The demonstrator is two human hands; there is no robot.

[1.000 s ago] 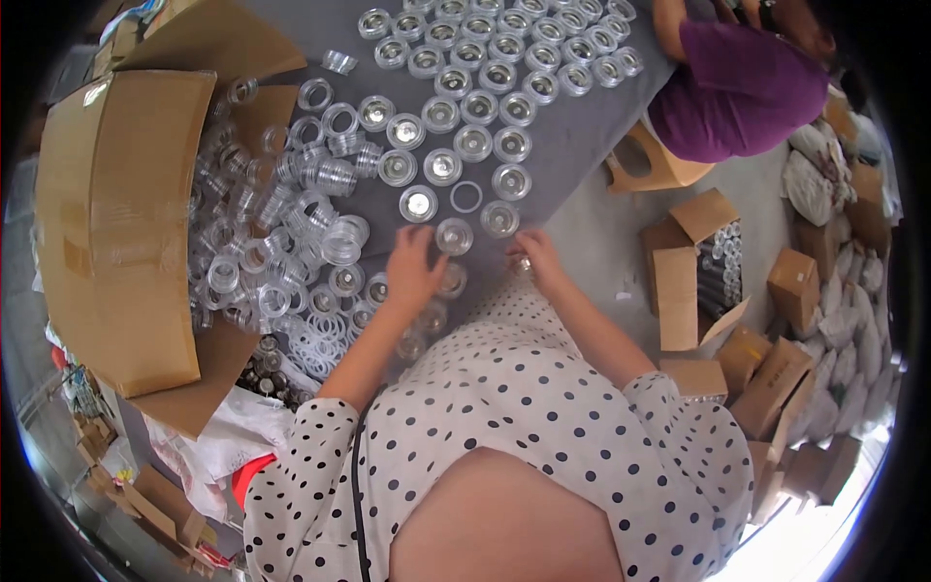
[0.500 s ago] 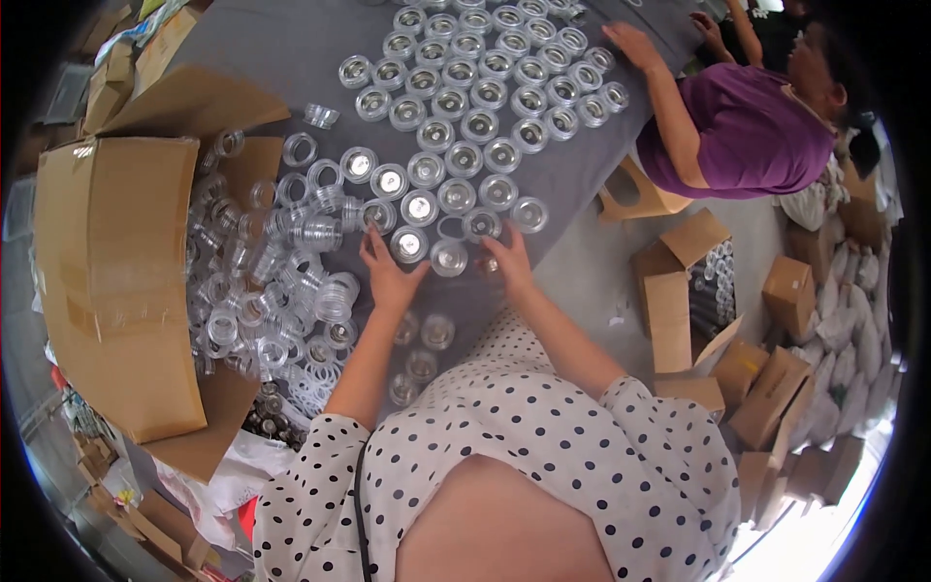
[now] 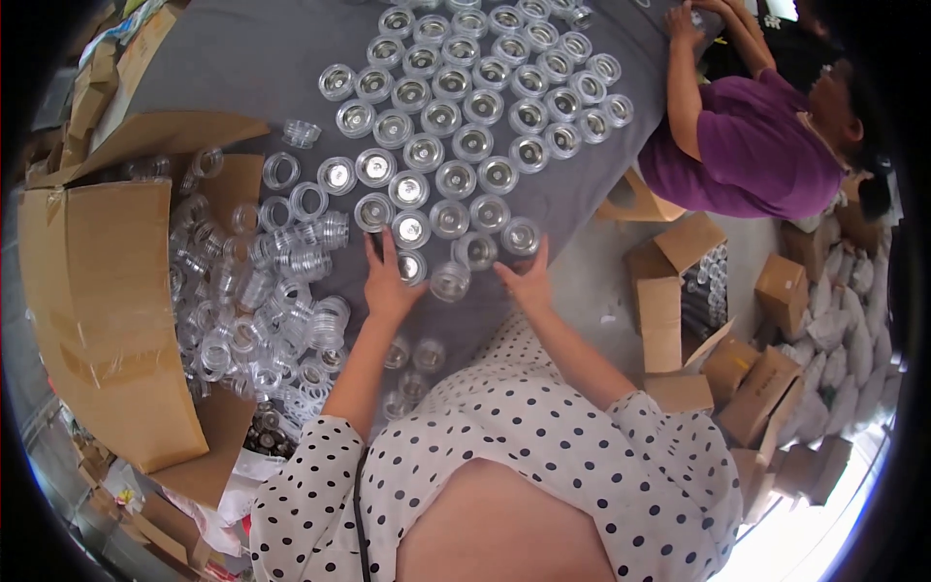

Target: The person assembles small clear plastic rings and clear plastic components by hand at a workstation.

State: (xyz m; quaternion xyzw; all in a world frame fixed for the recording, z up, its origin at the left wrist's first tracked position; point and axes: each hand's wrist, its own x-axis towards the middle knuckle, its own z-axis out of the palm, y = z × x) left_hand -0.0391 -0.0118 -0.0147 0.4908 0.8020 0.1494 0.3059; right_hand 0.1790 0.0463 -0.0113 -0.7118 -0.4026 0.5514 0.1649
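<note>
Grey tabletop [image 3: 233,87] bears clear round containers [image 3: 449,281] between the hands [image 3: 390,291] [image 3: 529,289].

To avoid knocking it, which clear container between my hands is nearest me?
The container about midway between left hand and right hand; others there are farther away.

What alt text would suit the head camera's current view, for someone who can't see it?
A spread left hand and right hand flank a few of many round clear cases on a grey table. At left, clear rings lie heaped at an open box; at upper right, a person in purple is at the table's edge.
</note>
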